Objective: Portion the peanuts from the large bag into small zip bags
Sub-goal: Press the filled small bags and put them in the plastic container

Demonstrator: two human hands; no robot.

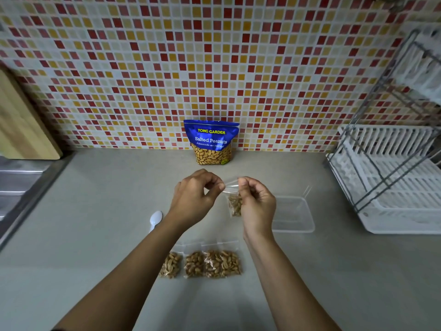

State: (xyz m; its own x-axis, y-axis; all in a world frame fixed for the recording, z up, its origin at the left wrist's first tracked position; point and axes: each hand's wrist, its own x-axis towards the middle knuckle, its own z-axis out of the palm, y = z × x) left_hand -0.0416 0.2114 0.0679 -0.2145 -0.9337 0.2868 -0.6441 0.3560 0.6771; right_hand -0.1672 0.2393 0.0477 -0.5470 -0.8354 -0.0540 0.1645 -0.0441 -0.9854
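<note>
Both my hands are pinching the top of a small zip bag (235,205) of peanuts above the counter (95,235): left hand (194,195) and right hand (256,204) at opposite corners. Filled bags (202,263) are lying nearer me, the big bag (211,142) standing by the wall.

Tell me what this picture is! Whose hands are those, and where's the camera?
No machine here: these are a person's two bare hands. The one picture comes from a camera worn on the person's head, looking down, so the arms reach in from below. The left hand and right hand both pinch the top of a small zip bag with some peanuts inside, above the grey counter. By the tiled wall stands the blue peanut bag. Nearer lie a row of filled bags, a white spoon and a clear tub. A white rack stands on the right.
</note>
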